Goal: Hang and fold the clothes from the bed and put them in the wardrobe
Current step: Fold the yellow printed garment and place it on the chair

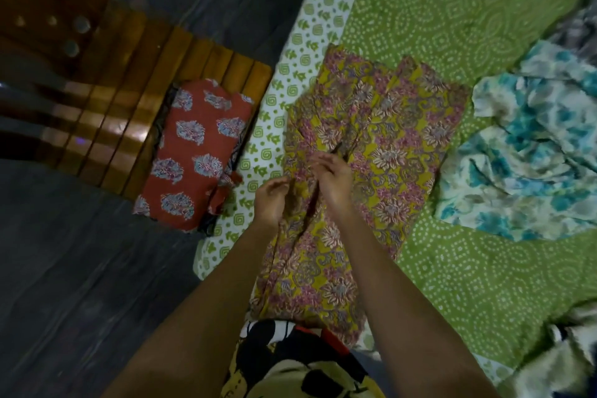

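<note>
Nearest to the camera is the person's yellow shirt with a black and red cartoon print (290,362), and from both sides of it the two bare forearms reach forward over the bed. Under them lies the mustard-yellow cotton garment with pink flower print (387,126), spread long and mostly flat on the green bedsheet with white dotted pattern (468,3), its near end hanging towards the person. The left hand (270,200) has curled fingers and grips a raised fold of this garment at its left edge. The right hand (334,182) is just beside it with bent fingers over the same ridge of cloth, but the blur does not let one say if it pinches the cloth or only touches it. The garment looks thin, light and very soft, so it will probably sag and slip out of shape if it is lifted by one point. It seems better to take it at two corners or along a seam and to smooth it flat before each fold. A folded rust-red garment with pale flower motifs (197,152) rests on a brown slatted wooden seat (122,100) beside the bed. A crumpled turquoise and white cloth (533,145) waits on the sheet to the right, near the yellow garment.
</note>
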The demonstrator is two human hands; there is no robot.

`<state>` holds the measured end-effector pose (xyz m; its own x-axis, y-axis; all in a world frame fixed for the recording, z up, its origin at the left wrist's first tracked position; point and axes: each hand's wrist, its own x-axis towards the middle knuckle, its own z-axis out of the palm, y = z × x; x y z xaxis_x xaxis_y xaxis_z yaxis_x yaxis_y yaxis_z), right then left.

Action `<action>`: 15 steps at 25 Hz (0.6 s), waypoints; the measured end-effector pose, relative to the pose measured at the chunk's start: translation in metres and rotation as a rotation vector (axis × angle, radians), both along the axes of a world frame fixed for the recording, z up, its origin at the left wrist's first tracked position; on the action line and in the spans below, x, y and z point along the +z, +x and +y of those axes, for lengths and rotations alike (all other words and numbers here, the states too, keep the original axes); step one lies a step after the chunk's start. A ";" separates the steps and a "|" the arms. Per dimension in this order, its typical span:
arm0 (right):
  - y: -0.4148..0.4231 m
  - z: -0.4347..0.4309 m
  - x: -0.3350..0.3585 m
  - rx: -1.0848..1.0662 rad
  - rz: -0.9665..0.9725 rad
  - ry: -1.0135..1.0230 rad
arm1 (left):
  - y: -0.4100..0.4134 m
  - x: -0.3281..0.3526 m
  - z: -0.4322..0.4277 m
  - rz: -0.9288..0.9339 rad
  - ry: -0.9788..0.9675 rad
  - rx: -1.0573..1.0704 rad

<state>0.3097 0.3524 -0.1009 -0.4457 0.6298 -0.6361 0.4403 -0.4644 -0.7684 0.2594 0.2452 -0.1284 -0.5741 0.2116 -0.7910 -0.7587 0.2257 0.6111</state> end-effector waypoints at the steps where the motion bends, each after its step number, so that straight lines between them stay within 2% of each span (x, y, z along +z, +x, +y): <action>1: -0.008 0.004 -0.006 0.143 -0.082 0.175 | -0.003 -0.002 0.003 0.007 0.006 0.006; 3: -0.028 0.014 -0.018 0.385 -0.172 0.459 | -0.010 -0.008 0.007 0.051 -0.051 -0.045; 4: -0.037 0.017 -0.025 0.451 -0.193 0.494 | -0.013 -0.013 0.005 0.108 -0.092 -0.113; 9: -0.057 0.015 -0.038 0.615 -0.284 0.417 | -0.027 -0.014 0.000 0.117 -0.098 -0.160; 11: -0.056 0.011 -0.033 0.509 -0.150 0.242 | -0.031 -0.012 -0.003 0.091 -0.087 -0.129; 15: -0.044 0.008 -0.015 0.163 0.119 -0.521 | -0.033 -0.003 -0.001 -0.048 -0.067 -0.043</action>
<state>0.2659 0.3608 -0.1164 -0.5987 0.1626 -0.7843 0.4626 -0.7291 -0.5043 0.2266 0.2447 -0.1318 -0.5263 0.1814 -0.8307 -0.7756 0.2979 0.5564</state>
